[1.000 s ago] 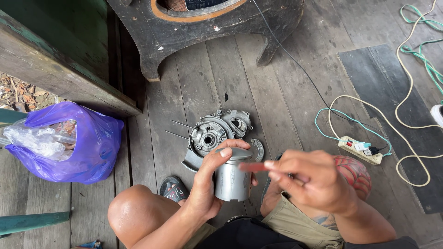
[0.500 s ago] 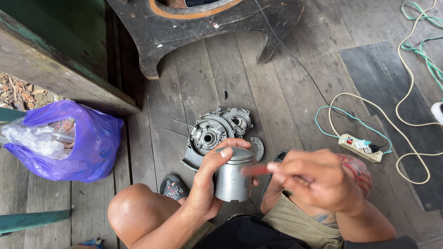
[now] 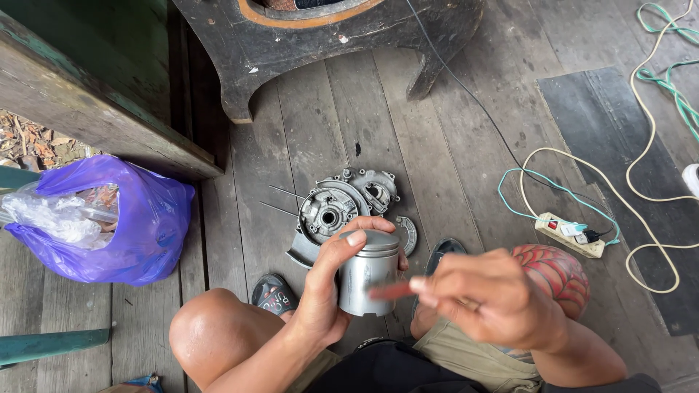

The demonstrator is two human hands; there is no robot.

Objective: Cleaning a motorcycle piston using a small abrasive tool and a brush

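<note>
Purple plastic bag [image 3: 109, 225], left; engine casing [image 3: 342, 207], centre floor; power strip [image 3: 571, 234] with cables, right; dark wooden stand [image 3: 328, 51], top.

The left hand [image 3: 328, 291] is raised in front of the body, its forearm rising from the lower middle, with the thumb and fingers curled around a metal cylinder [image 3: 368, 273] and the index fingertip lying on its top rim. The right hand [image 3: 488, 298] comes in from the lower right, knuckles up and loosely closed, pinching a thin reddish stick [image 3: 389, 291] that looks blurred. Both bare knees are bent below the hands.
</note>
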